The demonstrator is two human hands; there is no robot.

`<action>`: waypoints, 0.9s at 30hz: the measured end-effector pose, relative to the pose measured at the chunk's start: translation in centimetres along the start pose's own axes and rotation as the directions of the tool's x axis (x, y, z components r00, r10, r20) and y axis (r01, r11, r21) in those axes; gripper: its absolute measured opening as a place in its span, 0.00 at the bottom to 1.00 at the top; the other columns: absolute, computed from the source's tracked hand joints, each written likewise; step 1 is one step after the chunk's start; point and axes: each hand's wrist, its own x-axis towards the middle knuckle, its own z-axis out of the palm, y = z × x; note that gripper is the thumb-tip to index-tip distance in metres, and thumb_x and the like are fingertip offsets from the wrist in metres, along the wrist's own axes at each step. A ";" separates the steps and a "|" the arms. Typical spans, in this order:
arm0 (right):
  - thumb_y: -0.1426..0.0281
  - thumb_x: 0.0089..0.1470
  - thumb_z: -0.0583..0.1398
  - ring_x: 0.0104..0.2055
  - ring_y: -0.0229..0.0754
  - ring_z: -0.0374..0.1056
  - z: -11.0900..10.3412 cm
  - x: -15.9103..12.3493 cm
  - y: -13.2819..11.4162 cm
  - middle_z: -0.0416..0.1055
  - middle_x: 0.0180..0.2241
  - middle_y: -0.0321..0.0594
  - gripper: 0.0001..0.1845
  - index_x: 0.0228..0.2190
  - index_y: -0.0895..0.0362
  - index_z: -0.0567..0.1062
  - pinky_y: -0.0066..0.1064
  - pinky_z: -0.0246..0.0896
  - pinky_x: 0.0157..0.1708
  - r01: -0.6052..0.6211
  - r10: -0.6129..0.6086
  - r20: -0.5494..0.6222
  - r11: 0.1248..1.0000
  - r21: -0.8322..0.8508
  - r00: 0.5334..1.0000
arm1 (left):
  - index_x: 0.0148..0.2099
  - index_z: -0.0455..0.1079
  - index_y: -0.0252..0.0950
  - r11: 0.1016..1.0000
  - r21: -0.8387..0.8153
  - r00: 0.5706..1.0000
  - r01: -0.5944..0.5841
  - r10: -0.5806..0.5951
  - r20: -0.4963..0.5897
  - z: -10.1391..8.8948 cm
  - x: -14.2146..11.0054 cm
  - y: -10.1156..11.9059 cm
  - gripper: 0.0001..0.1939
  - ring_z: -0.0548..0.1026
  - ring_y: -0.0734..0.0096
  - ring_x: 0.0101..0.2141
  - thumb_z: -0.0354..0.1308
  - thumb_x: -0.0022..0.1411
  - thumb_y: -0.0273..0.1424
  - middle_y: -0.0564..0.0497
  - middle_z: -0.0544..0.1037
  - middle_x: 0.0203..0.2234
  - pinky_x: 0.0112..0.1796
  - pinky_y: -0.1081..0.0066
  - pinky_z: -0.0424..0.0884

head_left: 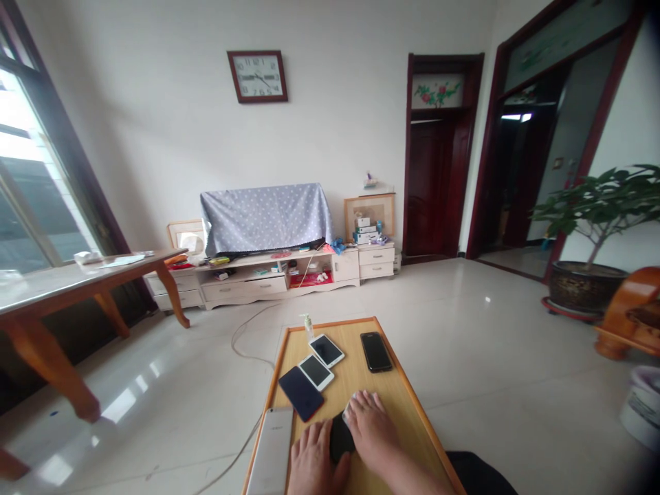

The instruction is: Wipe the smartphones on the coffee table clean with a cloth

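Observation:
A black phone (341, 438) lies on the small wooden table between my two hands. My left hand (313, 457) rests at the phone's left side and holds it, with the thumb at its near end and the forefinger along its edge. On the right edge of the phone is my right hand (372, 427), fingers pressed down over a white wipe (347, 412), of which only a little shows. Left of my hands are a silver phone (273, 443) and a dark blue phone (301, 392). Part of the black phone is covered by my fingers.
Two white phones (317, 372) lie further up the table, near a clear pump bottle (308, 327). Another black phone (376, 351) is at the right edge. A cable (234, 459) runs along the floor. A potted plant (588, 282) stands far right.

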 end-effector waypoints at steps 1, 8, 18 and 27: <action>0.58 0.71 0.44 0.69 0.50 0.56 0.2 0.0 -0.5 0.63 0.65 0.47 0.28 0.60 0.55 0.72 0.50 0.43 0.70 0.012 -0.012 0.010 1.000 0.006 1.000 | 0.70 0.59 0.40 1.000 -0.004 1.000 0.001 -0.001 -0.001 0.0 0.0 -0.1 0.38 0.61 0.56 0.65 0.50 0.59 0.47 0.47 0.65 0.66 0.63 0.60 0.54; 0.56 0.70 0.46 0.70 0.52 0.54 0.6 -3.1 -2.0 0.60 0.66 0.42 0.28 0.63 0.51 0.67 0.52 0.43 0.70 0.122 -0.138 0.164 0.987 0.104 0.977 | 0.70 0.58 0.42 1.000 0.015 1.000 0.007 -0.007 0.022 0.0 0.3 -0.5 0.37 0.61 0.59 0.65 0.48 0.59 0.41 0.48 0.65 0.67 0.62 0.61 0.57; 0.54 0.71 0.42 0.69 0.53 0.55 -1.1 -1.3 0.7 0.63 0.65 0.44 0.29 0.61 0.50 0.70 0.60 0.41 0.69 -0.002 0.002 0.060 1.000 0.007 0.998 | 0.70 0.58 0.40 1.000 0.002 1.000 0.018 -0.018 0.025 -1.1 -0.4 0.5 0.39 0.59 0.55 0.66 0.50 0.58 0.47 0.47 0.64 0.67 0.64 0.60 0.53; 0.52 0.67 0.51 0.67 0.56 0.59 0.7 -4.2 -0.7 0.63 0.64 0.41 0.25 0.59 0.45 0.72 0.58 0.47 0.68 0.125 -0.133 0.125 0.990 0.065 0.983 | 0.71 0.57 0.40 1.000 0.027 0.998 0.012 -0.014 0.057 -0.5 0.1 -0.2 0.40 0.59 0.56 0.66 0.50 0.57 0.45 0.47 0.62 0.68 0.63 0.60 0.55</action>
